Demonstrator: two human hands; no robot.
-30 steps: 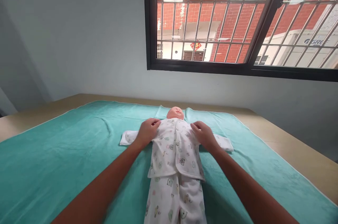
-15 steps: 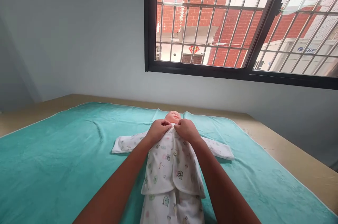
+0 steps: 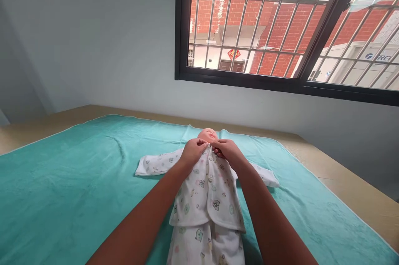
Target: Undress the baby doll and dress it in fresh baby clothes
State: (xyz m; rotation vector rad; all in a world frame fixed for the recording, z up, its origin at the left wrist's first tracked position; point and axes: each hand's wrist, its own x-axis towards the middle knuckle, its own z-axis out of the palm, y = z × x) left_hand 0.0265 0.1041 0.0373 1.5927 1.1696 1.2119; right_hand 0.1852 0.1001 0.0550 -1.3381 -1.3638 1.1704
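Observation:
A baby doll lies on its back, its head toward the wall. It wears a white printed jacket with buttons down the front and matching pants. Both sleeves stretch out to the sides. At the collar, just below the doll's chin, my left hand pinches the jacket's edge from the left. My right hand grips the collar from the right, its fingers bent and close to the left fingertips. What exactly lies between the fingertips is too small to make out.
A turquoise blanket with a pale edge lies under the doll. It covers most of a tan surface. Behind stand a grey-white wall and a barred window in a black frame.
The right hand has turned, so its curled fingers now show below the thumb. Both hands stay at the collar. The view has shifted slightly.

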